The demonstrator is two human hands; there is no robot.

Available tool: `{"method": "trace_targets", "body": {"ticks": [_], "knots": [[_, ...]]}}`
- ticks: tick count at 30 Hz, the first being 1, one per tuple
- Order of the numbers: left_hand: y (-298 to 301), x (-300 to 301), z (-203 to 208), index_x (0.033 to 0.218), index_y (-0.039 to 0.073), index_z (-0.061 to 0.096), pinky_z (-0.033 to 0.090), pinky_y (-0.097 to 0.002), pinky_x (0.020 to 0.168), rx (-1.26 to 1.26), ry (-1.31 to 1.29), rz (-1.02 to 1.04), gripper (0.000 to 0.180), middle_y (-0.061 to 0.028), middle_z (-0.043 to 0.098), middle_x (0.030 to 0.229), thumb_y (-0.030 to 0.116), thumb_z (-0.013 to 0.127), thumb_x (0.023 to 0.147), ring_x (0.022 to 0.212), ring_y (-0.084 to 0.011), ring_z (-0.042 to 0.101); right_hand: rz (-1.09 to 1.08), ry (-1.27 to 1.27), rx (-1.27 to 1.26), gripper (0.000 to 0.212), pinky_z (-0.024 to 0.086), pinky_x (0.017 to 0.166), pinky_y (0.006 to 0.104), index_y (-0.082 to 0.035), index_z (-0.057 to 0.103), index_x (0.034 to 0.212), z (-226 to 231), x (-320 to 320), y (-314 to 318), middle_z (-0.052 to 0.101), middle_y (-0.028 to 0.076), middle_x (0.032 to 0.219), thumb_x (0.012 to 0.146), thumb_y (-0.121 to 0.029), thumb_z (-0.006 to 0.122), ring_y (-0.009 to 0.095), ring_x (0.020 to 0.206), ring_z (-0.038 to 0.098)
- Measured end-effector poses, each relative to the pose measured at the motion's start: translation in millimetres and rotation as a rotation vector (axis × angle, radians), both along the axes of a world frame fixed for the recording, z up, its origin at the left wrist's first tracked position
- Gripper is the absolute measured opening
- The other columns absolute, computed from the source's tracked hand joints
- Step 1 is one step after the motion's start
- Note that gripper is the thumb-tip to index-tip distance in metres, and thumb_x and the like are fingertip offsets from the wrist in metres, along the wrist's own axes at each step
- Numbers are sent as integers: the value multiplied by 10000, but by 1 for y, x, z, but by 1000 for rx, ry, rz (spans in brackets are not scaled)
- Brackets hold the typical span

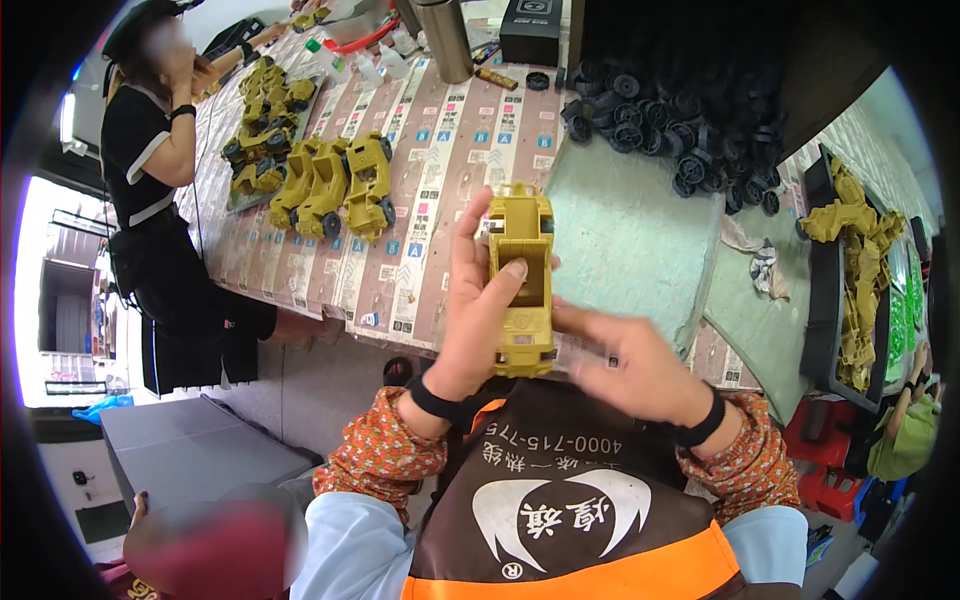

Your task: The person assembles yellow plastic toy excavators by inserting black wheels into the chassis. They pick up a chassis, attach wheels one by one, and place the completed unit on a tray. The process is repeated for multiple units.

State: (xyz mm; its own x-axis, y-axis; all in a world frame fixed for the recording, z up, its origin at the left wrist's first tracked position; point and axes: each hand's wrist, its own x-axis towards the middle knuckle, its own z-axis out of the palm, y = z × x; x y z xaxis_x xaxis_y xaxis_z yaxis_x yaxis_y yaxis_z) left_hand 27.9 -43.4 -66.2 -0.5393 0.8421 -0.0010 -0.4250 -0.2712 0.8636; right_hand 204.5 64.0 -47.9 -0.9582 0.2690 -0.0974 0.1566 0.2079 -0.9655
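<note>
My left hand [470,312] is closed around an olive-yellow plastic toy car body [522,325], its thumb laid over the open cabin. The car body is held lengthwise above the table's near edge, in front of my apron. Beside its lower right side is my right hand [640,368], smeared by motion. One of its fingers reaches to the car's side; whether anything is in its fingers is not clear. Black toy wheels [690,135] lie heaped beyond, at the back right of the work surface.
Car bodies with wheels [330,190] stand in a group at left, others on a tray [300,118]. A black bin [818,340] of car bodies is at right. A steel flask [443,40], a black box [531,32] and a crumpled rag [765,270] also lie around. A person [150,150] stands at left.
</note>
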Motion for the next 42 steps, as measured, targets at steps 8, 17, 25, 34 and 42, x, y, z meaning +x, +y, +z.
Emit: {"method": "trace_targets", "body": {"ticks": [8,17,25,34,42], "knots": [[-3,-22,29,1596,133,185,536,-320,951,-257,125,-647,756,-170,565,1307,107,622,980,1192,-235,612,-113,194,172,299,493,859,315,-16,697,1180,28,-18,41,635,99,1022,927,-174,722,178,952,615],[-4,-24,-6,1621,217,236,498,-624,1060,106,-437,-419,805,-195,325,1627,627,523,990,1418,-424,449,-551,166,-722,215,527,542,238,-12,643,1109,-4,1,32,652,18,877,1039,-215,642,76,692,624],[19,-2,-7,1487,86,364,560,-558,1007,-70,-445,-168,559,-168,550,1388,397,543,1059,1210,-309,609,-454,4,253,257,548,690,369,-36,650,988,-5,-1,83,645,73,936,965,-289,695,199,855,647],[10,-9,-8,1518,96,372,550,-579,1008,-77,-388,-205,553,-184,546,1405,448,436,1096,1189,-327,615,-758,-302,1128,325,529,753,512,-30,570,991,-51,-17,209,635,186,978,828,-206,790,435,891,658],[11,-10,-15,1498,63,402,587,-524,949,-99,-338,-168,585,-173,576,1384,481,432,1091,1150,-305,641,-618,-134,903,253,521,690,452,-20,553,953,-36,-16,186,628,192,846,758,-72,706,405,778,639]]}}
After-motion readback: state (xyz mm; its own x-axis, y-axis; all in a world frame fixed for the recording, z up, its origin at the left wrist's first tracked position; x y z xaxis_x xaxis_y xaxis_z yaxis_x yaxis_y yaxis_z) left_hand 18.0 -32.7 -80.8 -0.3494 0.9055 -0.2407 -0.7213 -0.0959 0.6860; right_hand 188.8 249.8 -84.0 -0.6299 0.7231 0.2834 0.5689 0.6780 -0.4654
